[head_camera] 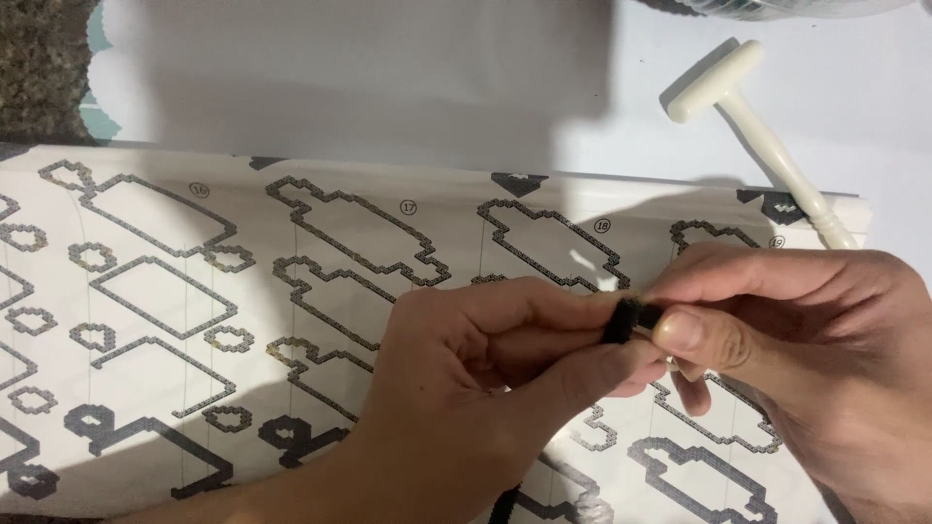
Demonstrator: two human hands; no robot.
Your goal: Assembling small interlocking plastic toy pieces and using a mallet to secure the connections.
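Nearest to me, the left hand (pixel 456 388) and right hand (pixel 806 340) meet fingertip to fingertip, both pinched shut on a small black block piece (pixel 629 318) with a bumpy, studded look, held just above the sheet. Beneath them spreads a broad white instruction sheet (pixel 175 291) printed with outlined, pixel-edged shapes. Beyond its far edge, on the smooth white table (pixel 388 78), lies a slim cream plastic T-shaped tool (pixel 752 121).

Both hands, left (pixel 485 378) and right (pixel 806 340), pinch a small black piece (pixel 626 318) above the diagram sheet (pixel 194 320); a white tool (pixel 752 126) lies near the desk's (pixel 388 78) far right corner.
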